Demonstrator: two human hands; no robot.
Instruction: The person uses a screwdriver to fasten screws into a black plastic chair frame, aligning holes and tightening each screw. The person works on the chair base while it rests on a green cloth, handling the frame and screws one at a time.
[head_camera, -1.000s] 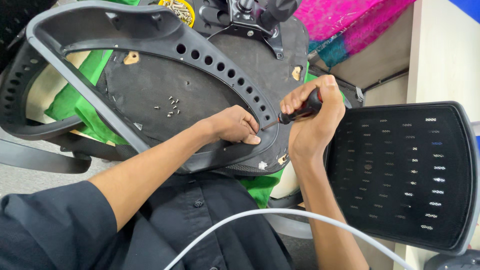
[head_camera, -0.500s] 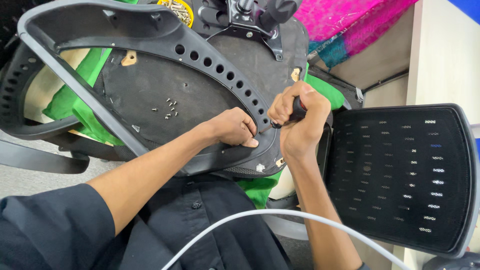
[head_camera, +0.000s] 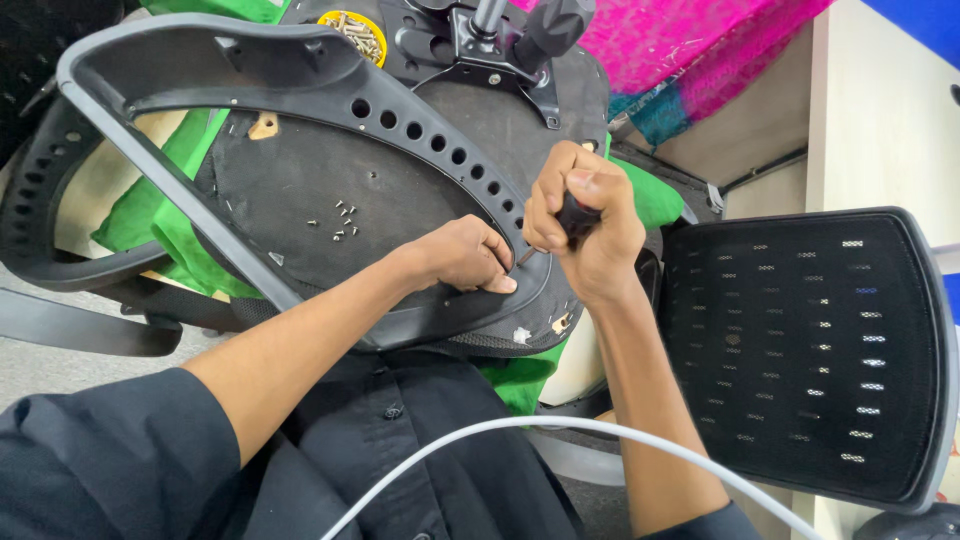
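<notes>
Black-handled, the screwdriver (head_camera: 572, 222) sits just right of frame centre, wrapped tight in my right hand (head_camera: 585, 235), fingers curled fully round it. Its long axis slants down-left, tip meeting the grey chair frame (head_camera: 300, 70). My left hand (head_camera: 462, 255) lies flat beside the tip, fingers pressed together, steadying the upturned seat (head_camera: 300, 190).

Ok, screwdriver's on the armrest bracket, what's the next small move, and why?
Probably keep turning the screwdriver with the right hand: its tip sits at the grey armrest bracket on the seat underside, and the left hand fingers steady that spot.
</notes>
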